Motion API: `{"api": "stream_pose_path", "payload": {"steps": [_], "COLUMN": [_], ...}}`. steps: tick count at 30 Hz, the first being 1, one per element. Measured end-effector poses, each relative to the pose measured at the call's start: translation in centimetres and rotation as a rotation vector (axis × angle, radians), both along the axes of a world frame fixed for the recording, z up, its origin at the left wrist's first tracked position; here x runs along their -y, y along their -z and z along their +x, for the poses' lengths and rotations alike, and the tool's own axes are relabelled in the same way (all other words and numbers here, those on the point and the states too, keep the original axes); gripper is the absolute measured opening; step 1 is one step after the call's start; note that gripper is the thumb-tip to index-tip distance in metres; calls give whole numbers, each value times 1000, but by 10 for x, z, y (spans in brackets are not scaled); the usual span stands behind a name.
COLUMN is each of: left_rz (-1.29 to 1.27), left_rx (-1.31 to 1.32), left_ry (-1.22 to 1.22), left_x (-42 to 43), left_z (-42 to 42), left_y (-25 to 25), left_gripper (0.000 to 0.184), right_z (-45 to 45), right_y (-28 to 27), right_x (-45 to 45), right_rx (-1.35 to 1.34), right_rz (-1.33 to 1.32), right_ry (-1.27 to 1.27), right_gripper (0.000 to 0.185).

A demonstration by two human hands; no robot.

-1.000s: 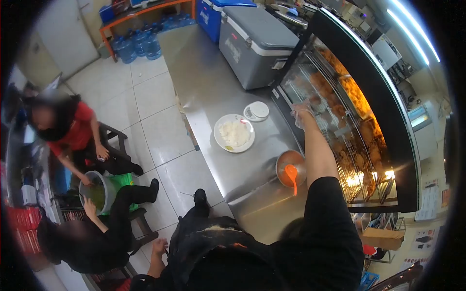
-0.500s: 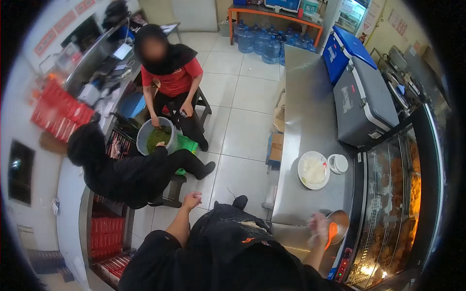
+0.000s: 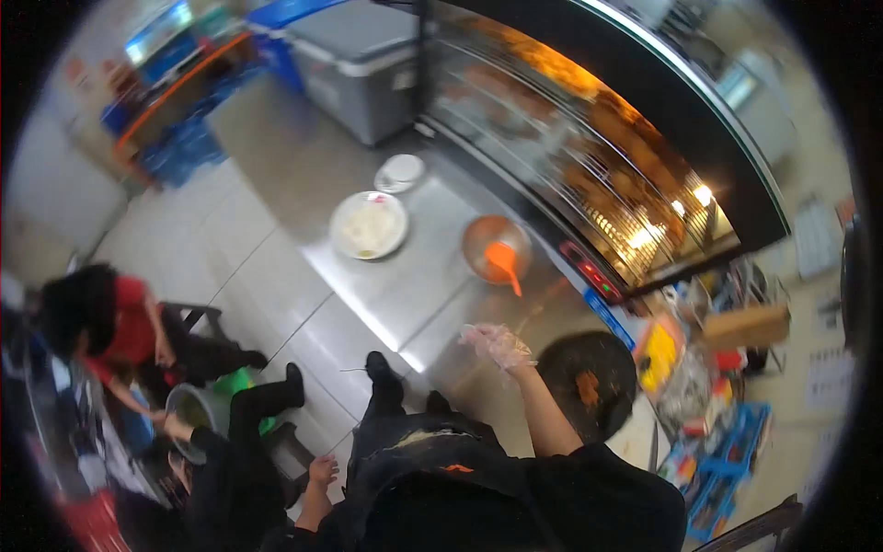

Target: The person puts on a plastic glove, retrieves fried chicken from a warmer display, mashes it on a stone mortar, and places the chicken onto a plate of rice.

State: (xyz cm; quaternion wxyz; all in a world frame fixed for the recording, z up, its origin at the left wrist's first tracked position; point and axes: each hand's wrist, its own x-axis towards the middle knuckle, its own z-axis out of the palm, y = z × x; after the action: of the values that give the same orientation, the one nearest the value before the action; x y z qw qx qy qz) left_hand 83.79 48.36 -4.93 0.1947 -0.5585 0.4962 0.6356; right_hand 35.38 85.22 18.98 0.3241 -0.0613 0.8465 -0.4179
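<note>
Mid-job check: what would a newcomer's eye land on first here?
Probably the lit display cabinet, glowing orange at upper right. Next, the bright orange spoon in the bowl on the steel counter. Then the gloved right hand, just below the view's middle.

Beyond the gloved right hand [image 3: 495,347] sits a round bowl [image 3: 478,235], an orange spoon [image 3: 502,258] in it, handle over the rim. Beside that hand, a dark round board [image 3: 563,357] bears a brown piece [image 3: 588,387].
</note>
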Motion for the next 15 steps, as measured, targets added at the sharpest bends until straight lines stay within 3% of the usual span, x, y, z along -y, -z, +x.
{"api": "stream_pose_path", "payload": {"steps": [2, 4, 8, 10, 11, 12, 14, 15], "left_rz": [80, -109, -385, -556, -517, -480, -456, -510], "left_rx": [-80, -121, -284, -401, -435, -469, -426, -453], "left_ry": [-4, 117, 142, 25, -49, -126, -156, -189], "left_x": [3, -1, -16, -39, -50, -59, -79, -80], "left_z": [-5, -43, -163, -238, -275, -310, -369, -394], "left_y": [8, 16, 26, 9, -6, -22, -50, -22], "left_gripper": [20, 23, 39, 50, 54, 59, 66, 68], "right_z": [13, 24, 37, 30, 20, 8, -22, -44], "right_y": [0, 30, 21, 11, -1, 0, 11, 16], "right_x": [-42, -81, -144, -164, -171, -177, -188, -196], "right_rx": [61, 102, 11, -4, -191, -196, -53, -61], "right_rz": [-102, -195, -44, -168, 58, 65, -997, -993], "right_ry": [78, 273, 304, 430, 285, 290, 626, 627], "right_gripper": [39, 26, 20, 23, 22, 22, 26, 26]}}
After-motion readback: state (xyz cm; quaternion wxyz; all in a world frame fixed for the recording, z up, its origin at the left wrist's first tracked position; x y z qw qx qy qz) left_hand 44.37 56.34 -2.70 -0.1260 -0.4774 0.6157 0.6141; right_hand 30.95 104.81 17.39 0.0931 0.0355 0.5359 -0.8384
